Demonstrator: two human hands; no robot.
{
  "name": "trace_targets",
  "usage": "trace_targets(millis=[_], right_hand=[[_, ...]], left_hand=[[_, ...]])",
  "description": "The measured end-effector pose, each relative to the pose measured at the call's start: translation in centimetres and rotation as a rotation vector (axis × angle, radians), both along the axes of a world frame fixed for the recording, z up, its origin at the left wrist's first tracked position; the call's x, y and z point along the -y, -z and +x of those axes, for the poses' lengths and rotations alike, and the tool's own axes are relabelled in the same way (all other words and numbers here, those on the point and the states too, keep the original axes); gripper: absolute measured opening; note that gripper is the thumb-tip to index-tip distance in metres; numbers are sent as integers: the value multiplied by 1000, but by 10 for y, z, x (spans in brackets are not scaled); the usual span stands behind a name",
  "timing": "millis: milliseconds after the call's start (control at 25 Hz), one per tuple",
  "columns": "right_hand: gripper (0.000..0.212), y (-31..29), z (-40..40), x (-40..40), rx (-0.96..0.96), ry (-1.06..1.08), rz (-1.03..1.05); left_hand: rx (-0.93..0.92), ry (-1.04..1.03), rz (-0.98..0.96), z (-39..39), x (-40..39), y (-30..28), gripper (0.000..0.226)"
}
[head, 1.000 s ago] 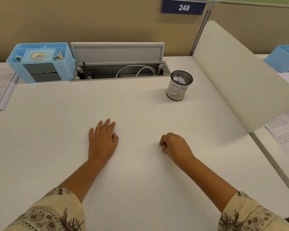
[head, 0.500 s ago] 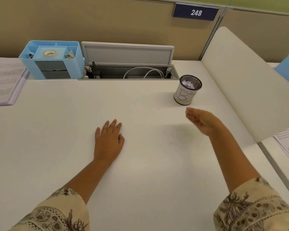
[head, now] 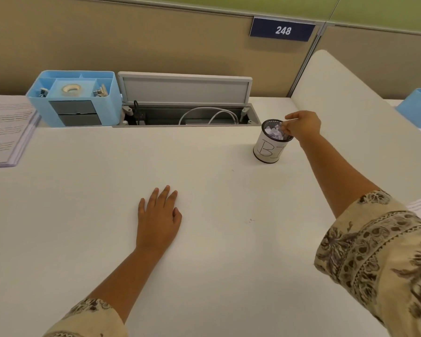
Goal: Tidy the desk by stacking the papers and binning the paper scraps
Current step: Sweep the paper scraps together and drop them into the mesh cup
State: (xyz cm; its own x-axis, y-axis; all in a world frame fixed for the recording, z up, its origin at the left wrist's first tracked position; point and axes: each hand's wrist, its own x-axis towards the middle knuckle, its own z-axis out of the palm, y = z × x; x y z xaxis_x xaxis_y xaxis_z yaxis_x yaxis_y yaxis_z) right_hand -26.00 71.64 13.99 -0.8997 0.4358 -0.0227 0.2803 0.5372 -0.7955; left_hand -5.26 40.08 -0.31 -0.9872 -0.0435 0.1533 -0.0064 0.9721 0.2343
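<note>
Right hand point(head: 301, 126): was over the bin point(head: 270, 148), fingers pinched; anything held was too small to tell.
Left hand point(head: 159, 220): lay flat on the bench point(head: 83, 215).
Scraps point(head: 274, 133): looked light and soft, best pinched gently.

White desk point(head: 83, 215) — beige partition wall point(head: 156, 40) behind.

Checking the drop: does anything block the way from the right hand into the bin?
Nothing visible does. The right hand hovers at the rim of the open-topped mesh bin, fingers over the paper scraps inside; no lid.
</note>
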Motion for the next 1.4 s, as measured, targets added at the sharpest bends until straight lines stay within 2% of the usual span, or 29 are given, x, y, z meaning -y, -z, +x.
trace_targets(millis=[160, 280, 400, 480, 560, 640, 760, 960, 1080, 1160, 1320, 1400], right_hand=[[28, 4, -7, 1, 2, -48, 245], [30, 1, 0, 2, -57, -145, 320], [28, -2, 17, 15, -201, -229, 353], [29, 9, 36, 31, -232, -356, 394], [34, 33, 59, 48, -146, -541, 464], [39, 63, 78, 61, 39, -691, 508], [46, 97, 95, 70, 256, -800, 562], [62, 112, 142, 59, 221, -880, 675], [64, 116, 187, 42, 137, -868, 631], [52, 114, 210, 33, 105, -840, 586], [29, 105, 225, 11, 39, -437, 303], [23, 108, 232, 11, 16, -318, 244]], left_hand=[[4, -5, -1, 0, 0, 0, 56], [10, -6, 5, -1, 1, 1, 56], [16, -6, 2, -1, 0, 1, 57], [10, -5, 4, -1, 0, 1, 57], [8, -9, 11, -1, 0, 1, 58], [3, -11, 13, 0, 0, 1, 59], [4, -9, 5, 0, 0, 2, 58], [15, -6, 14, -2, 1, 4, 52], [12, -5, 7, -2, 1, 5, 52], [4, -4, 10, -2, 1, 5, 50], [-6, -2, 14, -2, 1, 5, 44], [-6, -4, 10, -2, 1, 5, 44]])
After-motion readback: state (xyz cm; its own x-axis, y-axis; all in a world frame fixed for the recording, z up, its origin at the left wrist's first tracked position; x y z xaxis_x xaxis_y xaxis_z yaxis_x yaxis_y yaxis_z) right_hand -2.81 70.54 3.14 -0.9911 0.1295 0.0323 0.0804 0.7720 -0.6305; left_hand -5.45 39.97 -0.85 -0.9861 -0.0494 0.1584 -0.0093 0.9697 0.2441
